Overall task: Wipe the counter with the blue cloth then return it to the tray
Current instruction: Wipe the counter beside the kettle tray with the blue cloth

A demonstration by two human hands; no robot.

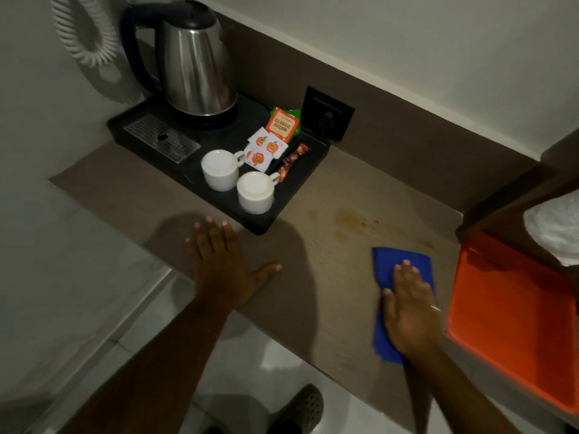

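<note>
A blue cloth lies flat on the light wood counter, near its front edge at the right. My right hand presses flat on top of the cloth, fingers together, covering its middle. My left hand rests flat on the counter to the left, fingers spread, holding nothing. An orange tray sits at the right end of the counter, just beside the cloth. Brownish stains mark the counter beyond the cloth.
A black tray at the back left holds a steel kettle, two white cups, and sachets. A black wall socket is behind it. A white towel lies at the far right.
</note>
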